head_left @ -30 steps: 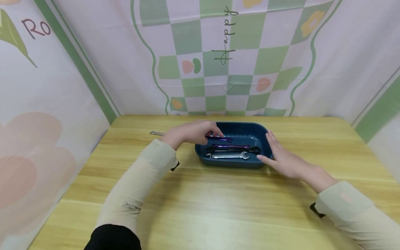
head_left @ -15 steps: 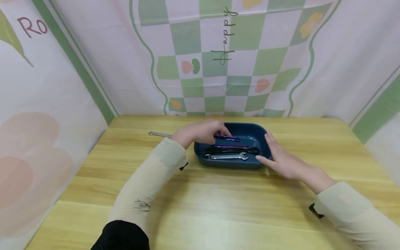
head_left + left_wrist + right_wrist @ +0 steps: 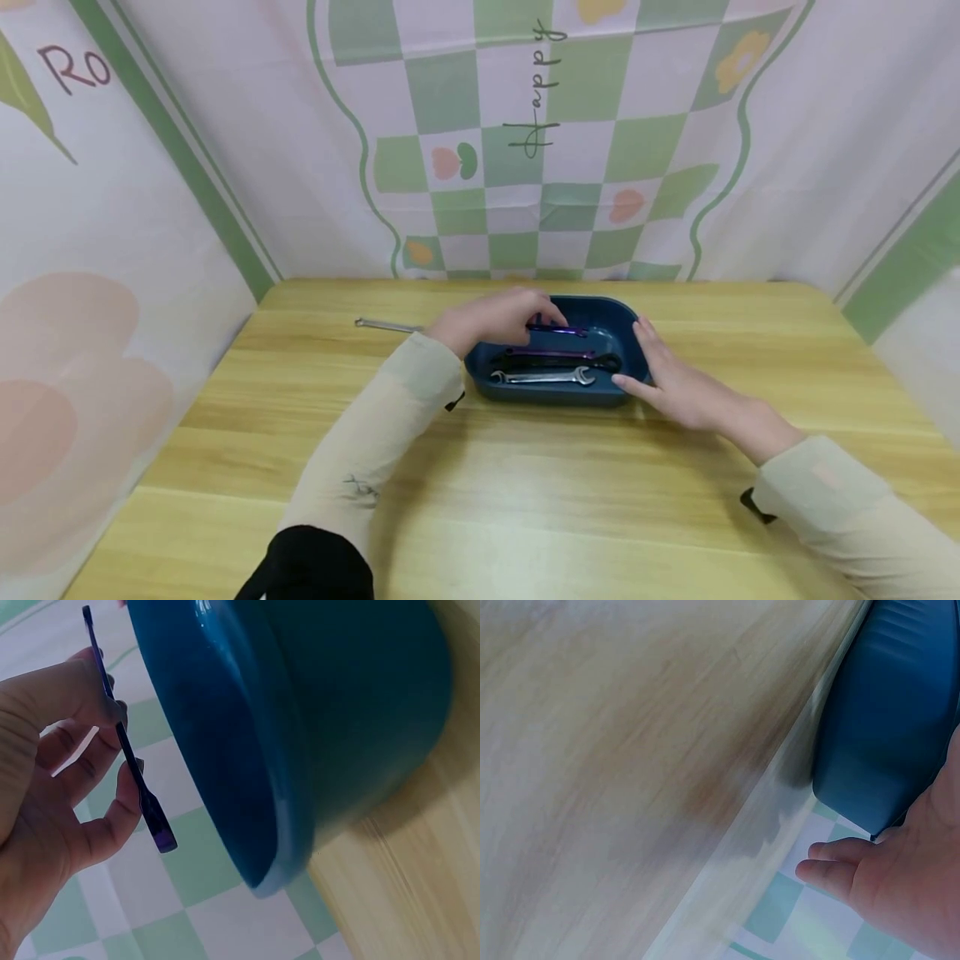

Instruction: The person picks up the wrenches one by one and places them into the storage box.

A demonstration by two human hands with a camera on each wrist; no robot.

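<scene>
My left hand [image 3: 506, 318] is over the left part of a dark blue rectangular basin [image 3: 555, 399]. It pinches a shiny purple wrench [image 3: 157, 825] between thumb and fingers, and the left wrist view has this wrench beside the rim. Inside the basin lie a silver open-ended wrench [image 3: 543, 377], a black wrench [image 3: 611, 362] with a ring end and another purple wrench [image 3: 551, 353], roughly parallel. At the basin's right end, my right hand [image 3: 678, 387] rests with fingers extended along the outer wall, its thumb at the rim. The left hand hides the basin's far left corner.
A silver wrench [image 3: 386, 324] lies on the wooden table [image 3: 495, 500] left of the basin, partly hidden by the left forearm. Behind the table's far edge hangs a green and white checked cloth [image 3: 517, 208].
My left hand has moved to the right over the basin with the purple wrench, uncovering more of the silver wrench on the table. The right hand stays at the basin's right end.
</scene>
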